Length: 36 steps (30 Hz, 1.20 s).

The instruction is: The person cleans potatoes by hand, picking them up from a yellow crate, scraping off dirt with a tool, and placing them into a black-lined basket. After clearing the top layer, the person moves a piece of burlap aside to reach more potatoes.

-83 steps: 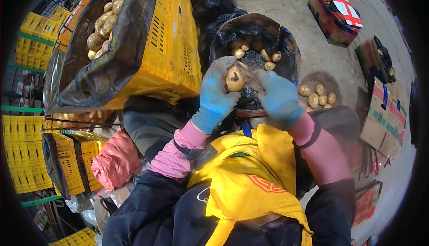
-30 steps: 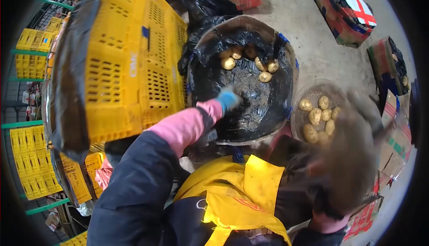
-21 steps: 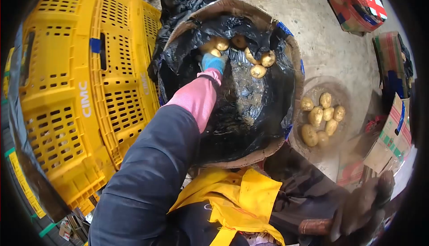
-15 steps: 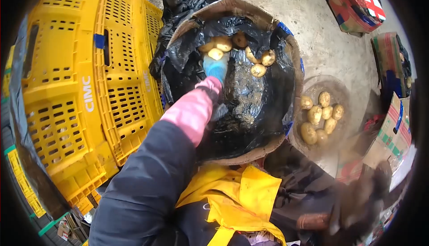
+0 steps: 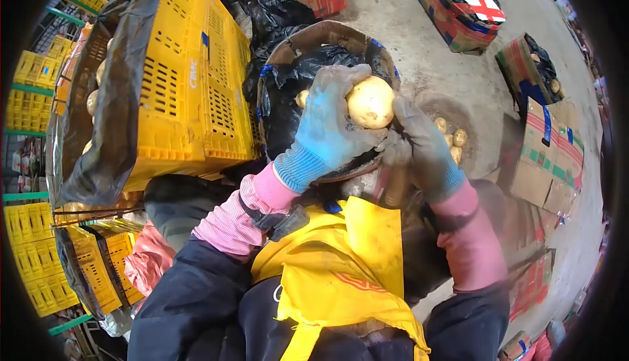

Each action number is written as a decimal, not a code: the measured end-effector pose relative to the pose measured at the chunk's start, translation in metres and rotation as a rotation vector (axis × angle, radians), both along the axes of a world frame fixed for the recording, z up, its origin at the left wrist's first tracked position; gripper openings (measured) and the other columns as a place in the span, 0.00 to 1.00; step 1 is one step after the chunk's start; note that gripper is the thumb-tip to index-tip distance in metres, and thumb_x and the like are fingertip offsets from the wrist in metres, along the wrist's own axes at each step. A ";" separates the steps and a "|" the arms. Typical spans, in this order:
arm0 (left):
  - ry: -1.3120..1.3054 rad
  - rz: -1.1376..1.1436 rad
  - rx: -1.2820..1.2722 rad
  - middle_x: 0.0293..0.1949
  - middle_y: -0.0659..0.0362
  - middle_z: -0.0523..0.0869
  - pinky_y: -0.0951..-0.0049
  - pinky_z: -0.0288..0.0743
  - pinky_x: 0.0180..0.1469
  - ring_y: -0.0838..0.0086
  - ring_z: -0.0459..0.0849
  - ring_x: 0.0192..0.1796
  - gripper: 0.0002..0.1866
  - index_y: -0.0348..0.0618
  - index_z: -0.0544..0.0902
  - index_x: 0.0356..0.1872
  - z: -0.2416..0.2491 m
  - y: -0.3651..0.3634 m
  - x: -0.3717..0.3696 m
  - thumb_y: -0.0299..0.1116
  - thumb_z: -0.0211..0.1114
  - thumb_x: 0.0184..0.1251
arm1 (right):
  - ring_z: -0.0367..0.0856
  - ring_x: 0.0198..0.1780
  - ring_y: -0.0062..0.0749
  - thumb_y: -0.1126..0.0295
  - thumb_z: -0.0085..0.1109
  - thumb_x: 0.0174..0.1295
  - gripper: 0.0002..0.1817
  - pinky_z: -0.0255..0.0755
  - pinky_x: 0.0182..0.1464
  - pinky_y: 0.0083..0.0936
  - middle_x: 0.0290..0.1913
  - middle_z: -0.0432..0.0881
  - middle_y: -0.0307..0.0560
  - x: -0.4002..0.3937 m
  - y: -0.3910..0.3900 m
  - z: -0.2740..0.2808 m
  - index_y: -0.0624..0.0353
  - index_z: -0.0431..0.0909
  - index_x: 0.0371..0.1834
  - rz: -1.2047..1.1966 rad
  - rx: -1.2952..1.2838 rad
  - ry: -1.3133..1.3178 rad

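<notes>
My left hand (image 5: 331, 115), in a blue glove with grey dirty fingers, is wrapped round a pale yellow potato (image 5: 370, 103) with a small dark mark. From the other side my right hand (image 5: 419, 141), in a similar dirty glove, closes against the potato's right edge. Its lower fingers are partly blurred, and a brownish shape (image 5: 394, 187) beneath them cannot be made out. Below the hands stands a round cardboard container (image 5: 327, 30) lined with black plastic (image 5: 304, 66). A potato (image 5: 302, 98) shows inside it beside my left hand.
Yellow crates (image 5: 216, 92) stand to the left, some holding potatoes. To the right, several potatoes (image 5: 458, 139) lie in a round dusty patch or shallow vessel. Taped cardboard boxes (image 5: 462, 10) stand farther off, and an opened carton (image 5: 549, 158) is at the right.
My left hand has come up out of the container with a potato. My right hand, blurred at lower right before, has joined it. The view has shifted, showing more of the left side.
</notes>
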<state>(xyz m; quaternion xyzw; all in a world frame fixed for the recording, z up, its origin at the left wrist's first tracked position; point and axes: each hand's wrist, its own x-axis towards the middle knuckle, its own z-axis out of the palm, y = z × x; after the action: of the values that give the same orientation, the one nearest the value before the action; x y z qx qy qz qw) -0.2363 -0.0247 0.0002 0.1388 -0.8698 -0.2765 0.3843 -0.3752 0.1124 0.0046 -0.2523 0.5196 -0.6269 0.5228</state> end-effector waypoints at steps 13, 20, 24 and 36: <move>-0.071 -0.111 0.175 0.67 0.41 0.71 0.57 0.64 0.74 0.51 0.72 0.70 0.48 0.36 0.66 0.75 -0.023 0.046 0.028 0.42 0.79 0.56 | 0.79 0.27 0.20 0.49 0.56 0.76 0.24 0.74 0.27 0.16 0.39 0.83 0.40 0.020 0.029 -0.030 0.55 0.75 0.62 -0.032 0.004 -0.516; -0.791 -0.151 0.631 0.56 0.41 0.82 0.59 0.73 0.66 0.50 0.81 0.61 0.31 0.36 0.79 0.62 -0.158 -0.007 0.013 0.44 0.73 0.61 | 0.77 0.29 0.19 0.53 0.58 0.74 0.21 0.74 0.29 0.17 0.40 0.83 0.40 -0.022 0.050 -0.064 0.60 0.76 0.57 -0.673 0.318 -0.440; -0.995 0.222 0.408 0.53 0.43 0.85 0.56 0.77 0.63 0.48 0.83 0.58 0.34 0.41 0.81 0.61 -0.253 -0.105 -0.017 0.48 0.75 0.54 | 0.76 0.29 0.18 0.53 0.58 0.74 0.24 0.75 0.29 0.16 0.43 0.83 0.42 -0.010 0.037 -0.045 0.61 0.74 0.60 -0.589 0.307 -0.340; -1.134 0.513 0.414 0.63 0.46 0.80 0.56 0.73 0.69 0.53 0.77 0.68 0.45 0.52 0.72 0.69 -0.323 -0.194 -0.038 0.41 0.83 0.44 | 0.75 0.31 0.17 0.59 0.49 0.78 0.23 0.71 0.28 0.12 0.54 0.79 0.50 -0.012 -0.019 0.016 0.71 0.74 0.61 -0.353 0.433 -0.083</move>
<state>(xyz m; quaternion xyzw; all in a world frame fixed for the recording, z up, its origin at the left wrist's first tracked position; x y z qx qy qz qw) -0.2742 -0.2184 -0.3230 0.5373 -0.8056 -0.2217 -0.1147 -0.3873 0.0935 0.0207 -0.0145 0.6554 -0.5925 0.4682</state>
